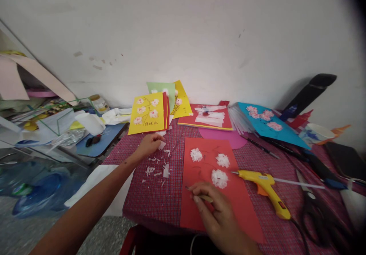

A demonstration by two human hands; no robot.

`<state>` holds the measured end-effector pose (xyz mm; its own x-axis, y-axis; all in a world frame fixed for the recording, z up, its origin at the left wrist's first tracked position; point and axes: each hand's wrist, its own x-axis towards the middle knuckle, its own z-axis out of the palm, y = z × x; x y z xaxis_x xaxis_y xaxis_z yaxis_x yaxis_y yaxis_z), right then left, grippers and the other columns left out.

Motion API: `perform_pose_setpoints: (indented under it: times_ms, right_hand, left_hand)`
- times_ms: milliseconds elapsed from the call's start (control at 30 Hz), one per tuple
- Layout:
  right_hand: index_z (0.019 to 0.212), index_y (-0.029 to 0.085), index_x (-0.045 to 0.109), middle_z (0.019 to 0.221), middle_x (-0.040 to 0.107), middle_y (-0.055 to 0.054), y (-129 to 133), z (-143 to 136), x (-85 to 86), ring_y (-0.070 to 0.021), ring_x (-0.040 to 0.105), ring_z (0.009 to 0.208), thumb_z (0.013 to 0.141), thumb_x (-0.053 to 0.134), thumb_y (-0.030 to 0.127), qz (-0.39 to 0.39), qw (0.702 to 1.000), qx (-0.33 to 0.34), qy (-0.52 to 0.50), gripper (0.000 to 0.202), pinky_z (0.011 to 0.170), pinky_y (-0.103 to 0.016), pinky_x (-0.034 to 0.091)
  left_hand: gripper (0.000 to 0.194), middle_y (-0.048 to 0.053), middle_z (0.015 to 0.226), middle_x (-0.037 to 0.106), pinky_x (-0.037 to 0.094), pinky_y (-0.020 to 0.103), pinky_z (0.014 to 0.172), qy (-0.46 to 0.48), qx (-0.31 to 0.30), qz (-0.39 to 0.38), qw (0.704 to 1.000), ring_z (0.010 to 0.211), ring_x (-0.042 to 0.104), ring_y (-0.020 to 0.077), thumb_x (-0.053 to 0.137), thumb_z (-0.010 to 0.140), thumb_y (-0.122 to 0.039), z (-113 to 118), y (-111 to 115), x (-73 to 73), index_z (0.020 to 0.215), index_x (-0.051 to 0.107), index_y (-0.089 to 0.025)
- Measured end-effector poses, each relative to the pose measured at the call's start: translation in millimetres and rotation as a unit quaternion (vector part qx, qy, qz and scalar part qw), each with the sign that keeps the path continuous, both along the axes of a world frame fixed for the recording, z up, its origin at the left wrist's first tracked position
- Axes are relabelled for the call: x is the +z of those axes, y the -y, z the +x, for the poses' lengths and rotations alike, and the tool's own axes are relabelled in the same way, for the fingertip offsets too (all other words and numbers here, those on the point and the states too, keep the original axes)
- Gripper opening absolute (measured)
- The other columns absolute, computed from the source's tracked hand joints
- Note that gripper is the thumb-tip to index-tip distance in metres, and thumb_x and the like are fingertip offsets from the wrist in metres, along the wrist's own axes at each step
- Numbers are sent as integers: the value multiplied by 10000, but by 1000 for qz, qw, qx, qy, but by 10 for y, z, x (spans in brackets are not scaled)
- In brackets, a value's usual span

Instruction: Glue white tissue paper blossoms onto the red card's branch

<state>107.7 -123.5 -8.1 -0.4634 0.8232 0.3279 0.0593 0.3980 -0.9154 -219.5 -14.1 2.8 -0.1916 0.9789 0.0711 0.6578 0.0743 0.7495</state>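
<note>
My left hand (150, 145) is closed on a small piece of white paper (162, 144), above white scraps (166, 170) scattered on the checked tablecloth (148, 201). In front of me lies a red sheet (221, 217) bearing three white paper flowers (219, 178) and faint dark branch lines. Over that sheet's left part, my right hand (211, 205) pinches a thin stick-like tool (205, 198) with a dark tip. To the right of the flowers rests a yellow glue gun (261, 182), its nozzle over the sheet's edge.
Yellow flower cards (145, 113) lean on the wall at the back. A red stack with white strips (210, 117), a blue flower card (271, 123), black scissors (314, 209), and a paper bowl (317, 133) stand or lie rightward. A blue stool (104, 140) is left.
</note>
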Motion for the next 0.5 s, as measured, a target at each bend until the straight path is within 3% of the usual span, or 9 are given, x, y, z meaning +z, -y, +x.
perform_pose_setpoints:
  times_ms: [333,500]
  right_hand:
    - [1071,256,611,1074,682,-50,25,61,-39,-189,659,1016,1020,512,202,-15,1000,-2,-8,124,887,-338,563]
    - [1074,263,618,1078,682,-38,15,85,-34,-174,665,1008,1020,522,187,-15,1000,-8,-13,134,872,-311,562]
  left_hand:
    - [213,9,695,679,404,272,601,33,-5,3,999,627,573,165,604,729,-360,5,23,66,765,721,-185]
    - [211,45,882,733,467,294,717,76,13,34,996,810,639,199,627,722,-374,47,10,123,756,699,-179]
